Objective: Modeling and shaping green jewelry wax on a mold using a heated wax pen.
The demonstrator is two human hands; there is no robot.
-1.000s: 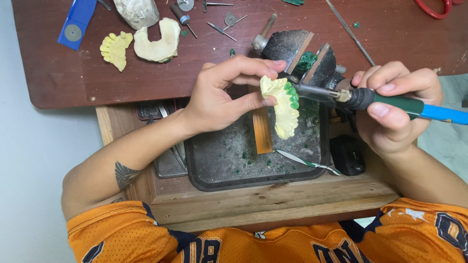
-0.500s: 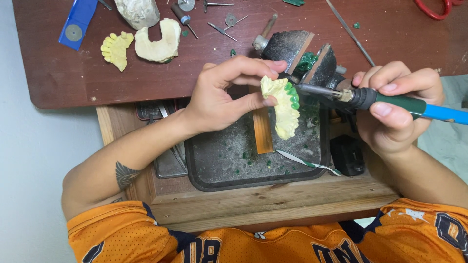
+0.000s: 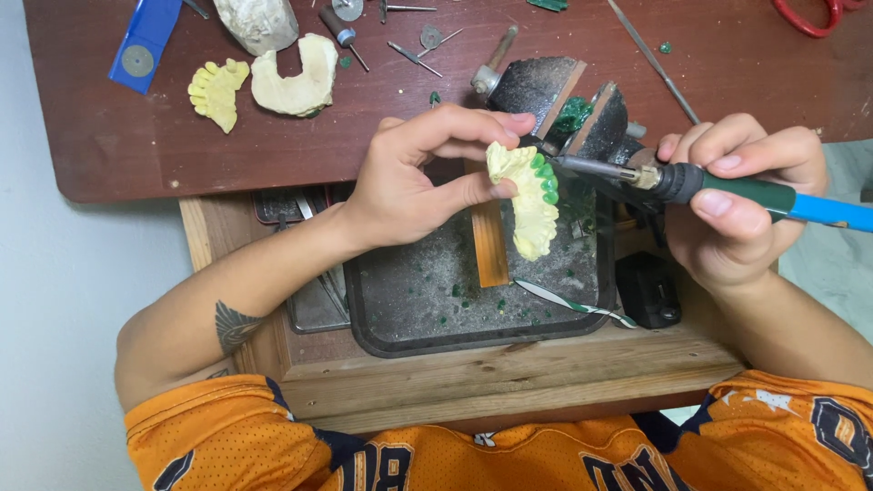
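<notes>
Holding a yellow dental cast, hands touch heated tool to green wax.

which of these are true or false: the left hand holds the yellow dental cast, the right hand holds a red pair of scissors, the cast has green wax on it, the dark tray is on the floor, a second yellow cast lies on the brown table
1. The left hand holds the pale yellow plaster dental cast. True.
2. The right hand holds red scissors. False: it holds a heated wax tool with a green and blue handle, its metal tip at the cast.
3. The cast carries green wax teeth. True.
4. The dark metal tray sits on the floor. False: it rests in a wooden drawer frame below the hands.
5. A second small yellow cast lies on the brown table. True.
</notes>
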